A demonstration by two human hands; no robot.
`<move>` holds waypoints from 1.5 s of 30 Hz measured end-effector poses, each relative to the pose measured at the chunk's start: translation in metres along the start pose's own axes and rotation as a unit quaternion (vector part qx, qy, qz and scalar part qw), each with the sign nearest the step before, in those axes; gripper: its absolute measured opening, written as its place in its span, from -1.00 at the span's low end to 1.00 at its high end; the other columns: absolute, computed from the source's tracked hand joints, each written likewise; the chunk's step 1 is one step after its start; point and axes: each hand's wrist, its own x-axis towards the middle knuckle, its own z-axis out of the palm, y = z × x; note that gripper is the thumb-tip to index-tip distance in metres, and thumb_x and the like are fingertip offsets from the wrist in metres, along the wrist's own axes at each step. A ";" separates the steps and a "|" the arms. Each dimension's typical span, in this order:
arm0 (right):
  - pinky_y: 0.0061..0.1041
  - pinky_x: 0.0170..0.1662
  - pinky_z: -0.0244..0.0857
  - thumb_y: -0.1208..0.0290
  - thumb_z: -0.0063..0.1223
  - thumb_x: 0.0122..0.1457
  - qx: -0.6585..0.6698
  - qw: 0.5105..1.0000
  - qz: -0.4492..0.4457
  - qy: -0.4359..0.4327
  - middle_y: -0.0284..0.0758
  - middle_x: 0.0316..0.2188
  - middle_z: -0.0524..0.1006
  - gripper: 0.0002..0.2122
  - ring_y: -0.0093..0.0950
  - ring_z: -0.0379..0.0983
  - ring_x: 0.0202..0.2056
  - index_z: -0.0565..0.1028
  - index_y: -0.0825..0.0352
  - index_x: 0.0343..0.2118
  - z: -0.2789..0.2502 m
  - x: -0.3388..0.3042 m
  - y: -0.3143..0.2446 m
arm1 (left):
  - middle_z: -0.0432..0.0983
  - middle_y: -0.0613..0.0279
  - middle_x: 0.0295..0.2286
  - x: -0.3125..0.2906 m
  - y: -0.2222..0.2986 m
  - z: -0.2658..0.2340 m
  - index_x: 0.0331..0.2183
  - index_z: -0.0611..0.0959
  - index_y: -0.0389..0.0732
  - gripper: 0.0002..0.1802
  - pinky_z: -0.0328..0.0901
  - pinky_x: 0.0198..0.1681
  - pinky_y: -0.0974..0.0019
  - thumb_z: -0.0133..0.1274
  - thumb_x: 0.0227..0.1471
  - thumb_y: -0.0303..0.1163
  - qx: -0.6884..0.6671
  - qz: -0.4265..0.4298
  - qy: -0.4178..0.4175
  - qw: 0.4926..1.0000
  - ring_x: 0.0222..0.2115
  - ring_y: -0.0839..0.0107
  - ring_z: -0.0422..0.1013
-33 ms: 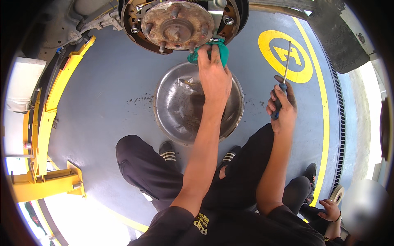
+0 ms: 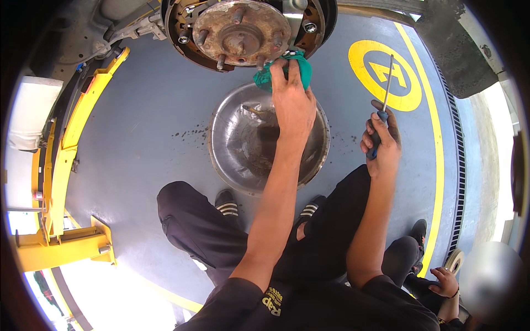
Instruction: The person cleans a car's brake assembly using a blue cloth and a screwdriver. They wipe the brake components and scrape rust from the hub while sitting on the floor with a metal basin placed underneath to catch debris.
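At the lower edge of a rusty wheel hub (image 2: 241,34) with studs, my left hand (image 2: 293,105) grips a green cloth (image 2: 301,70). The cloth is pressed up against the brake assembly just below and right of the hub, and my fingertips are partly sunk in it. A curved brake shoe (image 2: 190,54) shows around the hub. Off to the right, my right hand (image 2: 382,135) is wrapped round a screwdriver (image 2: 375,138) with a dark handle, its metal shaft pointing up and touching nothing. Beneath my left arm a round metal basin (image 2: 232,157) sits on the floor, with dark liquid or dirt inside.
A yellow lift arm (image 2: 72,135) stands at the left. Dark drops spot the grey floor (image 2: 143,105) beside the basin. At the lower right another person's hand (image 2: 444,282) rests near a round disc-like part (image 2: 455,259). A floor grate (image 2: 459,182) runs along the right.
My left hand and the cloth have shifted very slightly right and down relative to the picture. The hub sits slightly farther right too. My right hand keeps the screwdriver.
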 end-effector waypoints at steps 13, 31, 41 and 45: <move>-0.64 -0.60 0.10 0.40 0.17 0.27 0.003 1.000 0.007 -0.022 -0.45 -0.52 0.35 -0.65 -0.68 0.23 -0.64 0.47 0.34 0.09 0.015 0.001 0.006 | 0.46 -0.08 -0.06 0.008 -0.056 -0.022 0.05 0.56 -0.33 -0.42 0.43 -0.04 -0.04 0.24 -0.10 -0.62 0.043 0.132 -0.034 0.990 -0.14 -0.13 0.50; -0.64 -0.61 0.10 0.40 0.16 0.27 -0.006 1.000 0.014 -0.012 -0.44 -0.51 0.35 -0.64 -0.68 0.22 -0.64 0.46 0.34 0.11 0.008 0.001 0.010 | 0.43 -0.07 -0.12 0.004 0.012 -0.002 -0.03 0.67 -0.37 -0.54 0.49 -0.15 0.11 0.21 -0.04 -0.70 -0.058 0.013 -0.003 0.998 -0.22 0.07 0.54; -0.63 -0.60 0.10 0.41 0.15 0.27 0.007 1.000 0.017 -0.003 -0.45 -0.52 0.34 -0.66 -0.66 0.22 -0.64 0.46 0.33 0.08 0.014 0.002 0.008 | 0.49 -0.07 -0.16 0.004 0.005 -0.005 -0.06 0.67 -0.38 -0.55 0.41 -0.10 0.11 0.19 -0.08 -0.71 -0.147 -0.028 0.013 0.989 -0.19 0.01 0.51; -0.62 -0.59 0.11 0.39 0.19 0.24 -0.006 1.000 0.018 -0.009 -0.44 -0.53 0.35 -0.68 -0.65 0.24 -0.64 0.50 0.33 0.03 0.007 0.005 0.010 | 0.56 0.13 -0.20 -0.033 0.001 -0.005 -0.04 0.64 -0.32 -0.71 0.41 -0.09 0.25 0.14 0.20 -0.49 -0.376 -0.144 -0.028 0.915 -0.18 0.24 0.53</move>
